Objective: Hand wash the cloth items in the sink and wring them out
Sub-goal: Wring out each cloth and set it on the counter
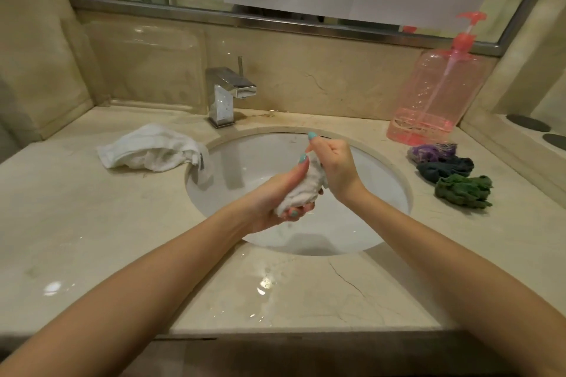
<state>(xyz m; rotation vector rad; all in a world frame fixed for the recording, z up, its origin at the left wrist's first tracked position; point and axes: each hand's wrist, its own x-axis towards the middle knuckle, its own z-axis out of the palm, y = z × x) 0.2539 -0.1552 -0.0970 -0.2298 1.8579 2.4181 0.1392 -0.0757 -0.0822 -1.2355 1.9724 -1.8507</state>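
Cloth point(301, 190) wrung over sink point(245, 162)
Left hand point(269, 196) and right hand point(335, 167) clamp its ends; a slipping twist may drop it.

The sink point(382, 193) is set into the counter point(92, 223), with the faucet point(226, 95) behind its rim, left of centre. On the counter to the left lies a towel point(147, 150), one corner hanging over the rim into the basin. At the right rear stands a pump bottle point(435, 95). Before it, three bunched cloths point(444, 169) lie in a row (touching, it seems). Above the basin, the left hand point(269, 199) and right hand point(337, 165) hold a wadded cloth point(301, 190) between them.
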